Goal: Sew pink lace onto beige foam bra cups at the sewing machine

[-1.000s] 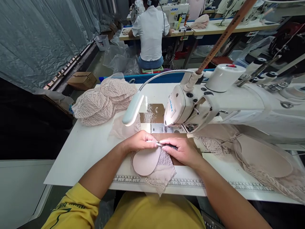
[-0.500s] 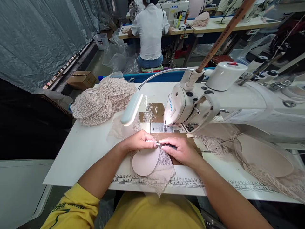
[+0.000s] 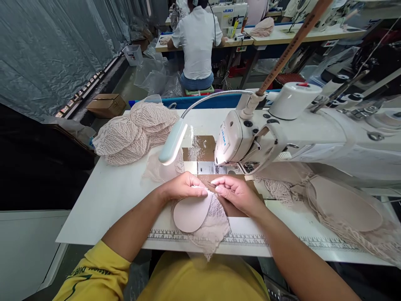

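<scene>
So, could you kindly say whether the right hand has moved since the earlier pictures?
Yes: judged against the metal needle plate, the right hand has shifted slightly rightward and forward.

On the table (image 3: 94, 209), a fabric pile (image 3: 134, 133) lies left of the sewing machine (image 3: 236, 140), behind and left of the pad (image 3: 191, 215).

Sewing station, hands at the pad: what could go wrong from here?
1. Slim tool in the right hand sits close to the left hand's fingertips; a slip might poke them.
2. That same tool is near the openwork lace, so it could snag or nick the mesh.
3. The lace's lower tip hangs over the front edge of the table, so it might catch on the yellow shirt and tug the pad askew.
</scene>
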Motion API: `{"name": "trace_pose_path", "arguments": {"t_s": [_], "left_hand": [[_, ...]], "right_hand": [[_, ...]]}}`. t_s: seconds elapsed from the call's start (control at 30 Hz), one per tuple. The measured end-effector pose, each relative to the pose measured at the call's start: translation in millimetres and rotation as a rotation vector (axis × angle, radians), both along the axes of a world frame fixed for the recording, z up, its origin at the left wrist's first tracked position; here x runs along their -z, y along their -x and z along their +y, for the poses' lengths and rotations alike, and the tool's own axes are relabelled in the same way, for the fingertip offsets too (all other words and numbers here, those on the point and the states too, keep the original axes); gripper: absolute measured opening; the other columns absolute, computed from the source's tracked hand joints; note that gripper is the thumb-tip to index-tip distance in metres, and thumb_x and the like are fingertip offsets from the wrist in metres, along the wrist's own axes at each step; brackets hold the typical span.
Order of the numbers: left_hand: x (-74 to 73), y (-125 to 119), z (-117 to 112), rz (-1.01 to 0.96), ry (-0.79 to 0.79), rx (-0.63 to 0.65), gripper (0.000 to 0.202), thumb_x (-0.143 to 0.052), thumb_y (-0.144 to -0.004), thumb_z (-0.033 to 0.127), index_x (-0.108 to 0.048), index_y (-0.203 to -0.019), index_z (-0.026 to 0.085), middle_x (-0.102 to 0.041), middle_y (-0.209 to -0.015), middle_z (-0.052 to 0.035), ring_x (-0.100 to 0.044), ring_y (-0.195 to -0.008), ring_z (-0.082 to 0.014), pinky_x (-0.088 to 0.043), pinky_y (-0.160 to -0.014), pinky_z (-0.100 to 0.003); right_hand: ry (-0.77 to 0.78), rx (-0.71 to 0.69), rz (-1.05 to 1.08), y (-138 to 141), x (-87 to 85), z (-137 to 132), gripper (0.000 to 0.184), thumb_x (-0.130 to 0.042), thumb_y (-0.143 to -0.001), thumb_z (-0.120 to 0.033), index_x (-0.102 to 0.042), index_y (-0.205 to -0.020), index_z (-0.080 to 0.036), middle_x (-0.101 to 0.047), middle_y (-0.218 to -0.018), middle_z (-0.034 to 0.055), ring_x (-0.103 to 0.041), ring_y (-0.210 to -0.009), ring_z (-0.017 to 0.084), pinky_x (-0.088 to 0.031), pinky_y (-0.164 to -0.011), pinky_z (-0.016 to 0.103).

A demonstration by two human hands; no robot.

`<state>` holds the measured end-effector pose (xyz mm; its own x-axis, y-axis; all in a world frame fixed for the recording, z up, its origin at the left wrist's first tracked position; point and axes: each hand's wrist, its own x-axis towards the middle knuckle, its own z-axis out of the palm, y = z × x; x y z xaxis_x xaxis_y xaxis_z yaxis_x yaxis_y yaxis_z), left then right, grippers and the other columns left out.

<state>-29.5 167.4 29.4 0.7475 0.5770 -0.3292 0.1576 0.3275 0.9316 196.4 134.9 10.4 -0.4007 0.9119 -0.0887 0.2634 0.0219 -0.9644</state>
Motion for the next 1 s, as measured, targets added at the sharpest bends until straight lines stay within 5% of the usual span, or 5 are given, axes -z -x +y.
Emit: {"name": "trace_pose_path", "arguments": {"t_s": [0.3,0.53,0.77,1.0], "left_hand": [[6.6,-1.2,1.5,0.021,-0.016,-0.049,0.032,-0.075,-0.07,0.039,-0.068,-0.069,0.008,-0.046,-0.058,0.0027,-0.036,-0.057,-0.0078,-0.028,-0.053,-0.021],[5.0,-1.5,0.3,0.043,-0.004,-0.022,0.037,-0.073,-0.072,0.042,-0.06,-0.062,0.009,-0.037,-0.056,0.0046,-0.029,-0.054,-0.0062,-0.022,-0.05,-0.021],[5.4,-2.9,-0.9,0.032,0.032,-0.065,0.033,-0.074,-0.071,0.041,-0.064,-0.069,0.009,-0.049,-0.063,0.0007,-0.041,-0.058,-0.0088,-0.035,-0.054,-0.022],[3.6,-1.7,-0.2,0.07,0.01,-0.096,0.03,-0.076,-0.069,0.038,-0.068,-0.073,0.009,-0.054,-0.064,-0.0002,-0.044,-0.06,-0.0092,-0.036,-0.055,-0.022]], "right_hand": [[-0.03,-0.104,-0.073,5.0,-5.0,-1.3,0.024,-0.058,-0.086,-0.038,-0.068,-0.1,-0.021,-0.068,-0.091,0.0031,-0.061,-0.08,0.017,-0.048,-0.073,0.03],[-0.069,-0.009,-0.102,14.6,-9.2,-4.4,0.018,-0.056,-0.087,-0.034,-0.068,-0.09,-0.021,-0.069,-0.087,0.0027,-0.062,-0.081,0.017,-0.047,-0.072,0.03],[0.024,0.069,0.02,12.0,-5.7,-1.7,0.021,-0.054,-0.087,-0.038,-0.063,-0.093,-0.019,-0.066,-0.087,0.0036,-0.061,-0.079,0.017,-0.048,-0.07,0.03],[0.101,-0.056,-0.048,-4.6,-6.7,0.6,0.026,-0.057,-0.086,-0.043,-0.063,-0.094,-0.019,-0.065,-0.087,0.0041,-0.06,-0.08,0.017,-0.047,-0.071,0.03]]}}
